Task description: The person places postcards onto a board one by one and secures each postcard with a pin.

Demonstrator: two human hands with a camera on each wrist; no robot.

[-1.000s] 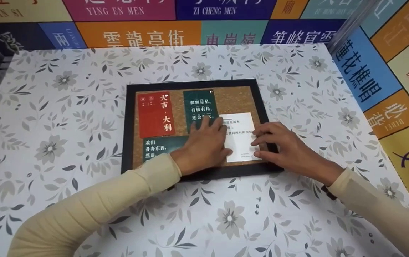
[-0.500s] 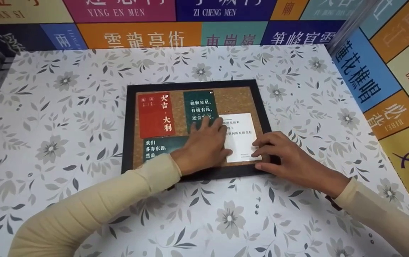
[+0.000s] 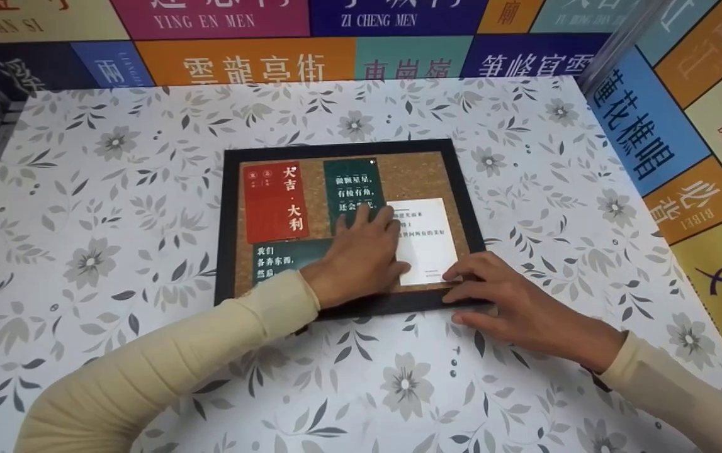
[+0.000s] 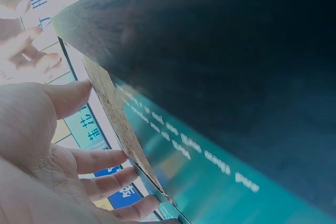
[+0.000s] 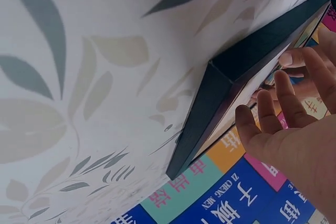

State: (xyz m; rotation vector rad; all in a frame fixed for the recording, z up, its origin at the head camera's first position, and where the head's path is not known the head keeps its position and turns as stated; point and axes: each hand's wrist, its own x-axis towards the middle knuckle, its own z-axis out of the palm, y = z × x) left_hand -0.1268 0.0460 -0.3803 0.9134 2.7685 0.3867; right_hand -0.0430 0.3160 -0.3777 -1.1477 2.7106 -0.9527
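Note:
A black-framed board (image 3: 338, 149) with a cork backing lies on the table. Spread over it are a red card (image 3: 272, 207), an upper dark green card (image 3: 351, 176), a lower green card (image 3: 276, 258) and a white printed card (image 3: 427, 251). My left hand (image 3: 361, 251) rests flat across the middle, covering parts of both green cards and the white card's left edge. In the left wrist view its fingers (image 4: 100, 161) are spread, not gripping. My right hand (image 3: 512, 296) lies over the frame's lower right corner, fingers loosely bent, fingertips right at the white card's lower corner.
A white floral cloth (image 3: 146, 189) covers the table. Printed panels with large characters (image 3: 241, 63) stand behind the far edge, and more panels (image 3: 644, 132) run along the right side. A metal post (image 3: 612, 38) stands at the back right corner.
My right hand has slid toward me along the frame's right side, from the white card's middle to the lower right corner. The left hand and the cards have stayed in place.

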